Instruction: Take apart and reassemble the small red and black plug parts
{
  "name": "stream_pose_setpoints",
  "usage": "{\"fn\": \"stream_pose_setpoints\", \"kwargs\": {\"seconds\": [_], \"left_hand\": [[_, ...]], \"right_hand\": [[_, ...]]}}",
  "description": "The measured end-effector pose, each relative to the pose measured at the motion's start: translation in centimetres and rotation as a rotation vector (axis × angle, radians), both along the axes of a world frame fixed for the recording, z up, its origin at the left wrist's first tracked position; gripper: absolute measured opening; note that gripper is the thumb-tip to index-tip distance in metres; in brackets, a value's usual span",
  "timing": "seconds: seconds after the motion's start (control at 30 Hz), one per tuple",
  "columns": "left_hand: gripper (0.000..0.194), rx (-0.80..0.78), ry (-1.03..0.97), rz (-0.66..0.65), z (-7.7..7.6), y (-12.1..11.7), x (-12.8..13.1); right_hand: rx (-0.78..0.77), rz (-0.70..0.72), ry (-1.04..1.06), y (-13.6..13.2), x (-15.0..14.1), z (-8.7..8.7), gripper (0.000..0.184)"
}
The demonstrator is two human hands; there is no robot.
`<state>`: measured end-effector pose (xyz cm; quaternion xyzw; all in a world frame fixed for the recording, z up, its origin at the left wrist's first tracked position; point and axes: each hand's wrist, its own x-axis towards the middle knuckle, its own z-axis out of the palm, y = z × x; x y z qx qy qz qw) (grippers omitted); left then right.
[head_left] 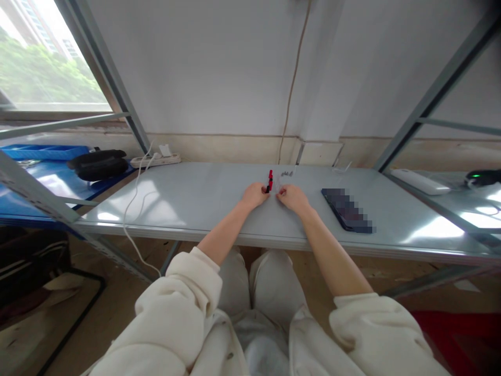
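Both my hands rest on the grey metal table (195, 203), near its middle. My left hand (254, 195) is closed around a small red and black tool (270, 180) that stands upright from its fingers. My right hand (293, 198) lies just to the right, fingers curled in a pinch; what they hold is too small to make out. Several tiny grey parts (286, 173) lie on the table just beyond the hands.
A dark phone (346, 210) lies flat to the right of my right hand. A white power strip (155, 160) with a cable sits at the back left, beside a black pouch (97, 164) on a blue surface. Metal shelf posts stand at both sides.
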<state>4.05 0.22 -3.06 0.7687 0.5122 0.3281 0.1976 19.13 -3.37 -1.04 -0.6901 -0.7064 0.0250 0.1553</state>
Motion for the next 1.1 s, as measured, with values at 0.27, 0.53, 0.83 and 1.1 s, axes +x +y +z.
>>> {"fn": "stream_pose_setpoints", "kwargs": {"seconds": [0.27,0.53,0.83,1.1], "left_hand": [[0.023,0.179,-0.003,0.020,0.9,-1.4,-0.6],[0.012,0.305,0.090,-0.121,1.1,-2.0,-0.7],[0.007,0.393,-0.085,-0.057,1.2,-2.0,-0.6],[0.016,0.504,-0.503,0.163,2.5,-2.4,-0.9]], "right_hand": [[0.012,-0.014,-0.021,-0.1,-0.1,-0.3,0.023],[0.024,-0.018,-0.057,-0.3,-0.3,-0.4,0.022],[0.052,-0.049,-0.012,-0.9,-0.5,-0.1,0.025],[0.248,-0.002,-0.013,-0.3,-2.3,2.9,0.027]]}}
